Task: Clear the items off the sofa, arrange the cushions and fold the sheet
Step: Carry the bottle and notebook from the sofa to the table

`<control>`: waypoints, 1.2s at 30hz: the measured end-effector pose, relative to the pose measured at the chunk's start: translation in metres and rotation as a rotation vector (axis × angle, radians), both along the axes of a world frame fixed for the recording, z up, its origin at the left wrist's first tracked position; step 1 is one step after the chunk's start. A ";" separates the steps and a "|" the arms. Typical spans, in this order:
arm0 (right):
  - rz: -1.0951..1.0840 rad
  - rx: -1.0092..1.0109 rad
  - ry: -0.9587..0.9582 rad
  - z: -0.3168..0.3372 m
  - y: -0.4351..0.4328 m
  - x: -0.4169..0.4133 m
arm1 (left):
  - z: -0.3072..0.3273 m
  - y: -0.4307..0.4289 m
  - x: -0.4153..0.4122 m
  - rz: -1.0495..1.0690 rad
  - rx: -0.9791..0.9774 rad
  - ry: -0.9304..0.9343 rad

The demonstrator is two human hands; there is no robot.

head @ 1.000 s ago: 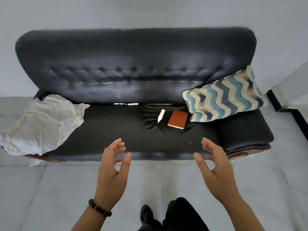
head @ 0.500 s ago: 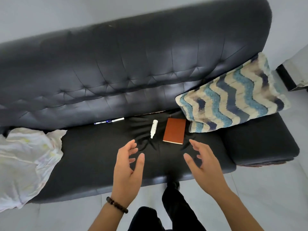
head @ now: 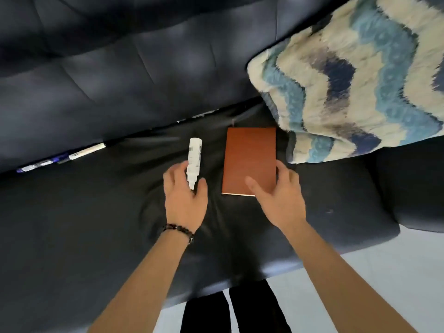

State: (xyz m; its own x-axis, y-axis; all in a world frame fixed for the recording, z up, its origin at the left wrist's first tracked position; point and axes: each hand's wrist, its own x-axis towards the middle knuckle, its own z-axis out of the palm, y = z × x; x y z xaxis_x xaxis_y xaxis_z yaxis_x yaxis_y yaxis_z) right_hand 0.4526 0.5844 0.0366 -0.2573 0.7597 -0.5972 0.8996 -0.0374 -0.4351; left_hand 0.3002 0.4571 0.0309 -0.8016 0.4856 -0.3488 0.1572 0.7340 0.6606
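On the sofa (head: 72, 224) seat the white bottle (head: 194, 157) lies with its long axis toward the backrest and its nozzle toward the person, the left hand (head: 185, 200) curled about that end, perhaps gripping (blur hides it), while the right hand (head: 280, 200) pinches the parallel brown book (head: 249, 157).

Sofa (head: 96, 224): black leather, with a stitched, padded back.
Seat, middle: a white bottle (head: 194, 157) lies flat, just beside a brown notebook (head: 249, 159).
Seat, right: a blue and cream zigzag cushion (head: 348, 87) leans on the back.
Crease, left: pens (head: 60, 159) lie along it.
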 end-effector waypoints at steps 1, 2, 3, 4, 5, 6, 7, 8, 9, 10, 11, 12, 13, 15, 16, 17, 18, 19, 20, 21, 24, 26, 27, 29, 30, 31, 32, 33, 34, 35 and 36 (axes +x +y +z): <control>-0.016 0.033 -0.054 -0.024 -0.002 -0.007 | -0.031 0.004 -0.002 -0.006 -0.038 0.033; -0.025 0.063 -0.110 -0.045 -0.006 -0.013 | -0.059 0.006 -0.004 -0.010 -0.072 0.035; -0.012 0.101 -0.172 -0.063 -0.013 -0.018 | -0.084 0.005 -0.004 -0.013 -0.093 0.014; 0.025 0.152 -0.230 -0.079 -0.021 -0.022 | -0.105 0.001 -0.003 -0.028 -0.111 -0.001; 0.064 0.212 -0.267 -0.091 -0.030 -0.024 | -0.122 -0.005 0.000 -0.061 -0.125 0.022; 0.083 0.270 -0.277 -0.099 -0.036 -0.024 | -0.132 -0.011 0.003 -0.114 -0.122 0.091; 0.070 0.312 -0.268 -0.101 -0.039 -0.023 | -0.138 -0.018 0.005 -0.161 -0.101 0.167; 0.024 0.319 -0.240 -0.101 -0.038 -0.021 | -0.140 -0.023 0.006 -0.175 -0.067 0.203; -0.049 0.282 -0.193 -0.098 -0.035 -0.019 | -0.136 -0.026 0.006 -0.160 -0.041 0.196; -0.140 0.205 -0.138 -0.092 -0.030 -0.016 | -0.130 -0.029 0.005 -0.142 -0.031 0.164; -0.232 0.110 -0.082 -0.085 -0.025 -0.012 | -0.121 -0.031 0.003 -0.130 -0.037 0.128; -0.308 0.024 -0.036 -0.078 -0.022 -0.007 | -0.112 -0.034 0.001 -0.130 -0.054 0.089; -0.350 -0.042 -0.017 -0.071 -0.022 -0.001 | -0.103 -0.038 -0.001 -0.143 -0.074 0.049; -0.352 -0.135 -0.035 -0.057 -0.029 0.013 | -0.083 -0.047 -0.003 -0.140 -0.110 -0.069; -0.340 -0.177 -0.047 -0.052 -0.035 0.021 | -0.073 -0.051 -0.003 -0.112 -0.120 -0.133; -0.323 -0.214 -0.053 -0.047 -0.043 0.030 | -0.064 -0.056 -0.002 -0.078 -0.127 -0.186; -0.302 -0.238 -0.055 -0.043 -0.051 0.038 | -0.056 -0.061 0.001 -0.048 -0.135 -0.224; -0.281 -0.249 -0.054 -0.039 -0.060 0.045 | -0.051 -0.066 0.004 -0.025 -0.142 -0.251; -0.274 -0.253 -0.050 -0.037 -0.070 0.053 | -0.046 -0.073 0.010 -0.009 -0.147 -0.270; -0.278 -0.252 -0.044 -0.035 -0.080 0.060 | -0.043 -0.079 0.016 0.006 -0.149 -0.287; -0.275 -0.230 -0.005 -0.027 -0.110 0.072 | -0.033 -0.098 0.036 0.078 -0.133 -0.322; -0.286 -0.217 0.023 -0.021 -0.124 0.075 | -0.023 -0.106 0.047 0.117 -0.130 -0.340; -0.295 -0.214 0.039 -0.018 -0.128 0.074 | -0.016 -0.109 0.051 0.117 -0.137 -0.341; -0.313 -0.198 0.073 -0.002 -0.132 0.069 | 0.006 -0.112 0.055 0.107 -0.144 -0.337; -0.318 -0.178 0.090 0.011 -0.131 0.065 | 0.021 -0.111 0.055 0.095 -0.134 -0.339; -0.319 -0.152 0.109 0.026 -0.130 0.062 | 0.038 -0.110 0.054 0.079 -0.117 -0.345; -0.316 -0.125 0.125 0.046 -0.129 0.061 | 0.058 -0.109 0.053 0.057 -0.098 -0.359; -0.311 -0.099 0.134 0.069 -0.128 0.061 | 0.081 -0.109 0.052 0.027 -0.071 -0.373; -0.306 -0.069 0.140 0.095 -0.129 0.063 | 0.106 -0.109 0.049 -0.016 -0.041 -0.374; -0.307 -0.035 0.150 0.122 -0.131 0.067 | 0.133 -0.109 0.045 -0.074 -0.008 -0.359; -0.321 -0.005 0.163 0.150 -0.134 0.073 | 0.161 -0.108 0.041 -0.149 0.022 -0.323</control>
State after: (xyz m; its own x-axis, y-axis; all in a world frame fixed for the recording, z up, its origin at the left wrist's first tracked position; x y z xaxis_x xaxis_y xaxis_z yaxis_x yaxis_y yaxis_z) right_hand 0.5252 0.4501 0.1867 -0.0986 0.8147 -0.5715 0.7603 -0.3088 -0.5714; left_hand 0.3409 0.3494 0.1922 -0.5714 0.5988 -0.5612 0.0413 0.7039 0.7091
